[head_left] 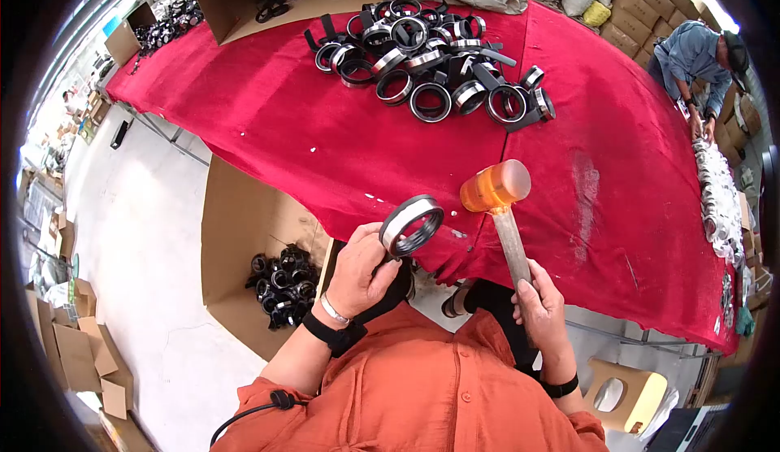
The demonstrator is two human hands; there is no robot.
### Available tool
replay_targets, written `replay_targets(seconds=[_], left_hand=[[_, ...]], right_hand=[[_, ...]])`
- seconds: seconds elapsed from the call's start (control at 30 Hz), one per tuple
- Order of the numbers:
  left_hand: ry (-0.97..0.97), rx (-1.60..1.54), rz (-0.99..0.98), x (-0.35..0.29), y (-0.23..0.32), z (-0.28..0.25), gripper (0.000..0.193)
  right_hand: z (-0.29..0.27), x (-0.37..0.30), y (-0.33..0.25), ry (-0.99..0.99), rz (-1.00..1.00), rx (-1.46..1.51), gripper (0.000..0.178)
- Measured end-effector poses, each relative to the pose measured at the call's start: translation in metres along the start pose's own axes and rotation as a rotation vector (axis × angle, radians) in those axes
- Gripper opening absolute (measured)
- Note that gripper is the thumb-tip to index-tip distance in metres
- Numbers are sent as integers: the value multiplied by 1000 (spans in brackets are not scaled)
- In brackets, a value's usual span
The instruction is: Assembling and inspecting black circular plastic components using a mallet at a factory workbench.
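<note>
My left hand (361, 269) pinches a black ring with a silver band (412, 225) by its lower left side, just above the near edge of the table. In my right hand (542, 306) is a mallet (496, 189), gripped by its wooden handle. Its amber head is raised to the right of the ring, apart from it. Farther back on the red-covered table (390, 155) lies a pile of similar black and silver rings (430, 101), with black strap-like pieces among them.
An open cardboard box (223, 257) holding several black rings (284, 285) stands on the floor at my left. Another box (215, 5) rests at the table's far side. A yellow stool (646, 391) is at lower right. At far right a person (691, 58) handles white pieces (715, 192).
</note>
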State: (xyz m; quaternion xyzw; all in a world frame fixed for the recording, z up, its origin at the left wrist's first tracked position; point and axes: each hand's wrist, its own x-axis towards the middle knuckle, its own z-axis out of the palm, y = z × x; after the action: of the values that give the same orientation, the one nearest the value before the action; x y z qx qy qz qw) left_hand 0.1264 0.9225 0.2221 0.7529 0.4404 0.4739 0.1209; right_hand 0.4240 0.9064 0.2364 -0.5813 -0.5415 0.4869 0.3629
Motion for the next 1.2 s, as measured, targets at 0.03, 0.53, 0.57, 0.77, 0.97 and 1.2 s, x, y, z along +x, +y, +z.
replay_targets(seconds=[0.03, 0.53, 0.57, 0.77, 0.97, 1.2], left_hand=[[10, 60, 58, 3, 3, -6, 17], [7, 143, 89, 3, 8, -13, 23], [11, 150, 99, 4, 8, -12, 22], [-124, -104, -165, -11, -7, 12, 11], [-292, -872, -721, -23, -39, 41, 27], [-283, -738, -666, -24, -39, 46, 31]], right_hand=[[2, 0, 1, -6, -5, 9, 41], [5, -1, 4, -24, -66, -105, 43], [4, -1, 4, -26, -65, -105, 43], [2, 0, 1, -4, -47, -79, 40], [-3, 5, -28, -50, 28, 79, 44], [15, 23, -53, 7, -355, -160, 47]])
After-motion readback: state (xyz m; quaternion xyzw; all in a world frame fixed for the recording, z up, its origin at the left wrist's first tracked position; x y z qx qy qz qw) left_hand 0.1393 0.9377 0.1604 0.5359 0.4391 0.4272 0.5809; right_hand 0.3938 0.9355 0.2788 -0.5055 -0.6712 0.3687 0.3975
